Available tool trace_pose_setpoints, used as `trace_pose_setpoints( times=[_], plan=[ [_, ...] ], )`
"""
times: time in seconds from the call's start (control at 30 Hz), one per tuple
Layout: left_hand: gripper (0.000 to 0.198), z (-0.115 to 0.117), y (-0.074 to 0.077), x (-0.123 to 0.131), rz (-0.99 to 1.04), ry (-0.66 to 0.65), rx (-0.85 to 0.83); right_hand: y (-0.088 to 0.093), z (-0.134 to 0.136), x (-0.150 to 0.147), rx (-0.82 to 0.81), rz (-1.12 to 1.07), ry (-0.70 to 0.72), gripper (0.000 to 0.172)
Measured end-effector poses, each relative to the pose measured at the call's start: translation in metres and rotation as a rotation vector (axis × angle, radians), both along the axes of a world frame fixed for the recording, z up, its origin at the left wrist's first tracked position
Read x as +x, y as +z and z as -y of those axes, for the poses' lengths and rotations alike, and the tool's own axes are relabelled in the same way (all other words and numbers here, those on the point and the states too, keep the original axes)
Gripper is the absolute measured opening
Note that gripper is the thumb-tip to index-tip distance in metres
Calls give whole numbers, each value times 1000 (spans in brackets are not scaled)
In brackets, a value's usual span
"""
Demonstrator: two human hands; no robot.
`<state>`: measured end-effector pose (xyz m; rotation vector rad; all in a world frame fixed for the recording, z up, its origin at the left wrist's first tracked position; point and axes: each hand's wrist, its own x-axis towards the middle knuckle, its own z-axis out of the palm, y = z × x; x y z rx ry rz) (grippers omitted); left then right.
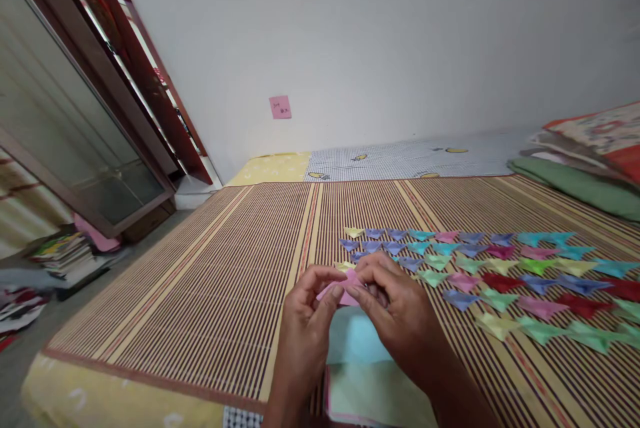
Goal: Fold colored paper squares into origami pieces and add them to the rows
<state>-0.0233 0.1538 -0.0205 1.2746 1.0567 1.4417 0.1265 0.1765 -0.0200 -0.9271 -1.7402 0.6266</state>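
A small pink piece of folded paper (pixel 353 295) is pinched between my two hands, above the striped mat. My left hand (pixel 313 305) grips its left side with thumb and index finger. On the other side, the thumb and fingers of my right hand (pixel 395 298) close on it. Part of the paper is hidden behind the fingertips. Just below lie flat sheets of paper, a light blue sheet (pixel 355 338) and a pale green sheet (pixel 377 391). Rows of folded paper pieces (pixel 543 308) in many colours spread over the mat to the right of my hands.
The striped mat (pixel 225 281) covers a bed against a white wall (pixel 380 35). A pink note (pixel 281 107) is stuck on the wall. Folded bedding (pixel 575 185) is piled at the far right. At the left are a glass-panelled door (pixel 75 95) and stacked books (pixel 63 255).
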Motion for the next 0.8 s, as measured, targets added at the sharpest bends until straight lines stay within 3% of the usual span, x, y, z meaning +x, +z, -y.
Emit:
trace_pose_setpoints(
  times=[0.23,0.53,0.8],
  plan=[
    [14,0,2,0,-81,0,-20,-1,0,1,18,20,49,17],
    [20,-3,-3,-5,34,8,-86,3,-3,6,-18,-5,105,19],
    [21,-3,-4,-3,32,-21,-92,3,0,3,-6,7,31,24]
  ],
)
